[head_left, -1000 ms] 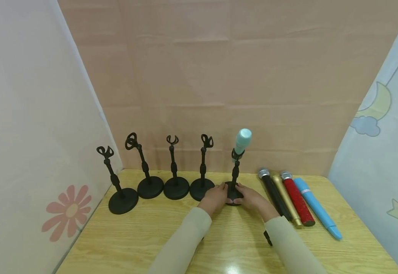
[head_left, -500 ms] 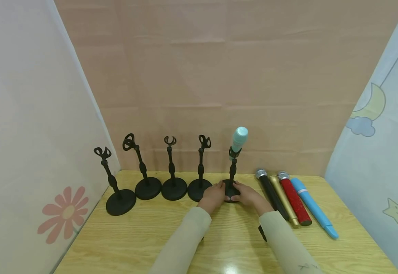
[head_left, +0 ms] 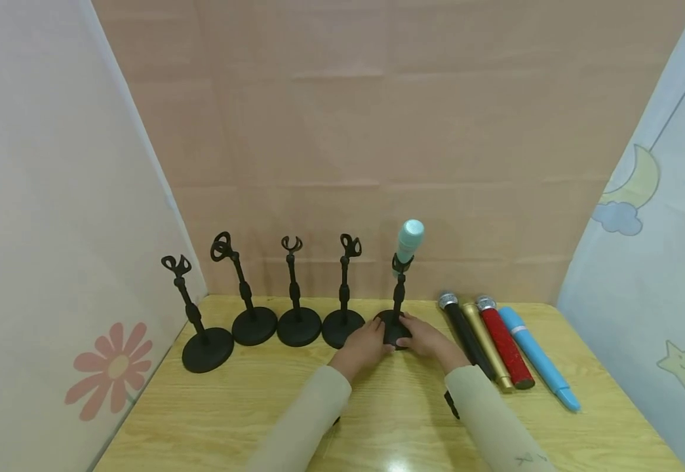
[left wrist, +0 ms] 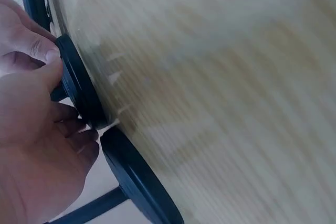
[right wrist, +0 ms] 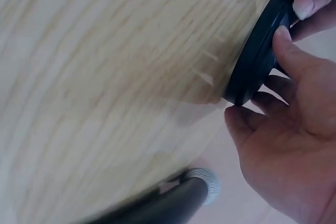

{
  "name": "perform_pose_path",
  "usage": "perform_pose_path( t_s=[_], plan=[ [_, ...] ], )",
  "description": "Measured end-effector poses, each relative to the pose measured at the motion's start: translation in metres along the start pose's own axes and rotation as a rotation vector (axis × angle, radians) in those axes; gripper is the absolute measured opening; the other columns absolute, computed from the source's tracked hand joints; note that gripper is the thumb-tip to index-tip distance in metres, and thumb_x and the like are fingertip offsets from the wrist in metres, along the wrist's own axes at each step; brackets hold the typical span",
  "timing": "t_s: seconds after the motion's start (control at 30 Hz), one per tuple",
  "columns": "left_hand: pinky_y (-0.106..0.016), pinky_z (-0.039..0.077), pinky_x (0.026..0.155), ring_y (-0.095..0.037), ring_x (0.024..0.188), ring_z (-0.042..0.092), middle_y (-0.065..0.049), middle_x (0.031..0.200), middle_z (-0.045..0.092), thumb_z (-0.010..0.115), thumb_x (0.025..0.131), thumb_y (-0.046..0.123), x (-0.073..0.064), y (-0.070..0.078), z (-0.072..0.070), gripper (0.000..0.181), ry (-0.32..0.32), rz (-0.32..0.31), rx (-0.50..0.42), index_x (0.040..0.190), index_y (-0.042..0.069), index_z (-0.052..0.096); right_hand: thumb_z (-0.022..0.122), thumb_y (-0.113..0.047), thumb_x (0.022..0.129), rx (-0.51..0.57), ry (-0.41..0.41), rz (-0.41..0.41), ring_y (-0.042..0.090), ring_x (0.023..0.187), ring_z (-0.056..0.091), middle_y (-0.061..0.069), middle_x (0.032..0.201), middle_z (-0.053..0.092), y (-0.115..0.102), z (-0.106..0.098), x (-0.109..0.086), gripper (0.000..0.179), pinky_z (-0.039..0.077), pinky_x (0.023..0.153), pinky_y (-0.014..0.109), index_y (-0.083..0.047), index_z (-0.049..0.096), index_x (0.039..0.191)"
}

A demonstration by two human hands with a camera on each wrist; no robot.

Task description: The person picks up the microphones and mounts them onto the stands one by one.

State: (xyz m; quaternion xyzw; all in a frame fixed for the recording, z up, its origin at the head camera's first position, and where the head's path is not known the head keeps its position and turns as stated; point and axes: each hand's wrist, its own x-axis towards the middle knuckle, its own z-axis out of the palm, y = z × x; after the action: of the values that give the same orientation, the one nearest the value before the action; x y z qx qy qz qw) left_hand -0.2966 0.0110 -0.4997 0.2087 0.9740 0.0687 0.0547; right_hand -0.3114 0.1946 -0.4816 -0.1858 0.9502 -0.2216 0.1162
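A black microphone stand (head_left: 398, 298) with a round base holds a mint-green microphone (head_left: 410, 239) upright in its clip, at the right end of a row of stands. My left hand (head_left: 366, 344) holds the left side of its base, thumb at the front rim and fingers bent along the edge. Opposite it, my right hand (head_left: 429, 339) grips the right side of the base (right wrist: 254, 56), thumb near the rim. In the left wrist view the neighbouring stand's base (left wrist: 139, 182) sits just beside my left fingers.
Several empty black stands (head_left: 298, 324) line the back left of the wooden table (head_left: 230, 419). On the right lie a black microphone (head_left: 466, 334), a gold one (head_left: 486, 347), a red one (head_left: 507, 347) and a blue one (head_left: 539, 360). A tan backdrop rises behind.
The whole head view has shifted slightly left. My left hand has drawn back a little from the stand's base, showing more of its left side; my right hand stays on it.
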Motion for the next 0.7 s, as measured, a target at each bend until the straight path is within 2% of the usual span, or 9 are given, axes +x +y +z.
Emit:
perform_pose_path(
  t_s=[0.17,0.3,0.5,0.7],
  plan=[
    [-0.036,0.041,0.114,-0.025,0.144,0.042,-0.010,0.157,0.043,0.056,0.104,0.042,-0.023,-0.018,0.002,0.061,0.056,0.102,0.002,0.151,0.005,0.046,0.063,-0.027,0.102,-0.042,0.076,0.040,0.048,0.136,0.046,0.029,0.147,0.048,-0.003,-0.002,-0.002,0.055,0.039,0.110,0.059,0.006,0.051,0.144],
    [-0.038,0.043,0.112,-0.025,0.142,0.044,-0.010,0.154,0.046,0.058,0.103,0.039,-0.038,-0.039,-0.002,0.058,0.105,0.124,-0.014,0.150,0.006,0.048,0.062,-0.025,0.102,-0.069,0.162,0.098,0.046,0.129,0.052,0.026,0.140,0.056,-0.009,-0.019,-0.009,0.049,0.044,0.104,0.059,0.003,0.054,0.141],
    [-0.041,0.046,0.108,-0.028,0.134,0.049,-0.011,0.144,0.053,0.063,0.102,0.035,-0.059,-0.065,-0.019,0.051,0.135,0.103,-0.044,0.142,0.004,0.055,0.062,-0.019,0.100,-0.109,0.260,0.172,0.050,0.125,0.053,0.032,0.138,0.054,0.004,-0.041,-0.022,0.052,0.045,0.102,0.060,0.010,0.049,0.140],
    [-0.044,0.045,0.109,-0.032,0.136,0.046,-0.015,0.145,0.051,0.063,0.101,0.036,-0.063,-0.084,-0.031,0.056,0.101,0.024,-0.114,0.143,0.000,0.052,0.058,-0.017,0.096,-0.136,0.285,0.268,0.052,0.120,0.054,0.037,0.133,0.053,0.026,-0.048,-0.035,0.053,0.047,0.097,0.061,0.011,0.047,0.140]
  ],
)
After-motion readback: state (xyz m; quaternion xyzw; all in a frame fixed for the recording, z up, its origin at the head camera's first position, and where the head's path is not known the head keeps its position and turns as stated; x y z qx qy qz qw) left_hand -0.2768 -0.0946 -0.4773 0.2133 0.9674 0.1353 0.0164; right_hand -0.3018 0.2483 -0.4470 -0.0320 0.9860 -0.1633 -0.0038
